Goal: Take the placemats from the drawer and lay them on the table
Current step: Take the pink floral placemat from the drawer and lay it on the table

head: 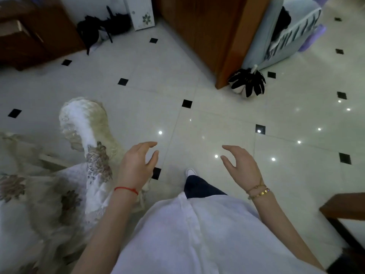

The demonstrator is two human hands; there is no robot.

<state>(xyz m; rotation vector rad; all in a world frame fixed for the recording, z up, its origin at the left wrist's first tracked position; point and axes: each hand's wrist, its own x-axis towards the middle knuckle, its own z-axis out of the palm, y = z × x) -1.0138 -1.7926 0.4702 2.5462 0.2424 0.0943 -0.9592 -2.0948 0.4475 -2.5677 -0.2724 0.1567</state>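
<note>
Both hands were held out in front of the body at lower centre of the frame, above the floor (197, 119). The left hand (136, 165) was empty, fingers loosely curled and spread apart, a red string around its wrist. The right hand (242, 167) was likewise empty and open, fingers slightly bent, with gold bracelets (257, 190) at the wrist. The two hands were well apart and touched nothing.

The floor consisted of pale glossy tiles with small black square insets and bright reflected light spots. A white shoe tip (190, 172) and a dark trouser leg (199, 187) showed between the hands, below them a white shirt (197, 234).

At lower left stood a chair with an embroidered floral cover (49, 194), just beside the left forearm. A brown wooden cabinet (29, 36) occupied the upper left of the frame; whether it contained the drawer could not be told. A wooden panel (207, 32) stood at upper centre, with a black-and-white duster (247, 84) at its foot and a light blue basket (286, 36) to its right. No placemats were visible anywhere in view.
</note>
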